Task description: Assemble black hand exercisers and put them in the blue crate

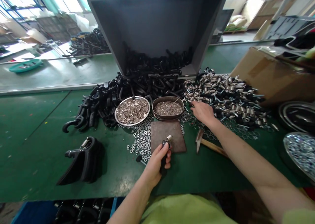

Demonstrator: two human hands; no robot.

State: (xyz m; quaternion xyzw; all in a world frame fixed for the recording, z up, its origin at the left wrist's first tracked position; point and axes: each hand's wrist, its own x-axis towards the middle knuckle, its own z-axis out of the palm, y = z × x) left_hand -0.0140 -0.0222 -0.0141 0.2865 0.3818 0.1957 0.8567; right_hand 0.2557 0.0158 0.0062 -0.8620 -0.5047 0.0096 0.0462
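Observation:
My left hand [156, 161] is closed round a black plastic handle [162, 168]. A shiny ribbed metal piece [169, 138] sticks up from the handle's top, over the brown metal plate [169, 133]. At the left edge of a heap of metal sleeves, screws and black knobs [226, 94], my right hand [202, 112] reaches down with its fingers drawn together. Whatever its fingertips hold, if anything, is hidden. Just below my right wrist lies a hammer [211, 146] with a wooden handle. Small metal rings [141, 140] are scattered left of the plate.
A round dish of metal pins [149, 106] and an oval tin of small parts [155, 115] stand behind the plate. Black hooked parts [98, 102] spill from a tipped grey bin [162, 23]. An assembled black clamp-like piece [88, 161] stands left; a cardboard box [273, 78] is right.

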